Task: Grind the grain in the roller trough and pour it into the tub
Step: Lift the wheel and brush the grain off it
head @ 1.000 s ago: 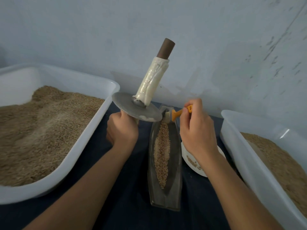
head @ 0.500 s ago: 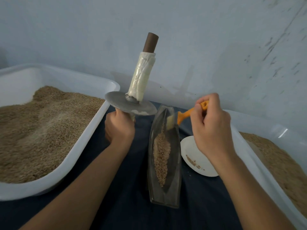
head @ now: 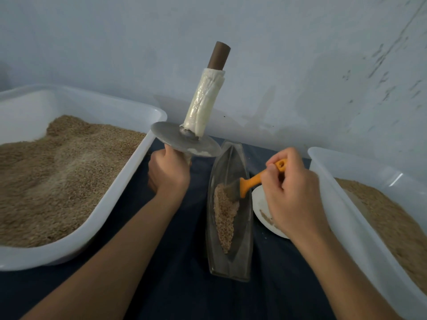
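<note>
**Brush in the trough, roller held aloft**

The boat-shaped roller trough (head: 228, 209) lies lengthwise on the dark cloth (head: 180, 262) between the two arms, with a heap of grain (head: 225, 218) gathered in its nearer half. The right hand (head: 293, 192) has its fingers curled round the orange handle of a small brush (head: 249, 183), whose bristles touch the far end of the heap inside the trough. The left hand (head: 167, 174) clenches the lower handle of the roller (head: 198, 125), holding it upright and tilted slightly right, its grey disc above the fist and clear of the trough, just beside the trough's far tip.

A white tub (head: 129, 181) of grain sits to the left, its rim near the left forearm; a second tub (head: 346, 199) sits to the right, close behind the right wrist. A small white dish (head: 260, 204) lies between the trough and the right tub, partly hidden under the right hand. The cloth nearest the camera is open between the forearms. Both forearms reach forward, wrists roughly straight.
</note>
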Motion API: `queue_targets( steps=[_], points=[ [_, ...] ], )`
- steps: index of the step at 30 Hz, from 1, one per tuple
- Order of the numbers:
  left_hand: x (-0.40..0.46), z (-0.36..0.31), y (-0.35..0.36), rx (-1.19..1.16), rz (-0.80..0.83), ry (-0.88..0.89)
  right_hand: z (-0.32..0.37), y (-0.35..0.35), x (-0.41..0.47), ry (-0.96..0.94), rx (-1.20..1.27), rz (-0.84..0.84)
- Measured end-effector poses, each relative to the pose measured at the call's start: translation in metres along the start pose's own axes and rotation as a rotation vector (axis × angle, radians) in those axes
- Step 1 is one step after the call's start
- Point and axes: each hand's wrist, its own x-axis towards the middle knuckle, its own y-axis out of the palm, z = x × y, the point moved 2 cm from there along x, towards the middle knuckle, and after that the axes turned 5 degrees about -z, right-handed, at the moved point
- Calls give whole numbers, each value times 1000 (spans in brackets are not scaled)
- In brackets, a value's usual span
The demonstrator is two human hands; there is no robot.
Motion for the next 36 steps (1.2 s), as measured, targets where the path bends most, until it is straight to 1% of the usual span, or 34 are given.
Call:
queue_targets(
  steps=[3,5,7,9,11,13,15,17,21,25,30,33,35,36],
  points=[
    [1,-1,3,115,21,66,3,-8,13,-21,-27,-84],
    [-1,-2,2,145,28,69,2,-3,23,-20,-41,-102],
    [-2,-3,1,108,44,47,-4,9,28,4,-87,-56],
    [-4,-3,0,6,59,10,-10,21,26,41,-118,9],
    [-8,-3,-2,-110,68,-36,-15,26,18,79,-101,28],
    [-12,-4,-3,-124,73,-40,-15,23,11,110,-77,37],
    [-14,-6,-4,-121,70,-35,-11,13,9,123,-42,25],
    [-16,-7,-3,-140,65,-28,-3,-3,13,136,-8,-24],
    [-14,-6,-3,-109,54,61,18,-36,25,108,24,-122],
    [-12,-6,-3,-192,78,13,38,-53,24,50,54,-138],
    [-8,-4,-2,-217,90,-14,48,-40,8,53,88,-69],
    [-3,0,-1,-263,106,-43,42,-26,6,104,142,-82],
    [-5,-2,0,-288,156,-10,39,-17,11,108,138,-111],
    [-8,-4,0,-307,154,52,38,-13,14,91,121,-129]
  ],
)
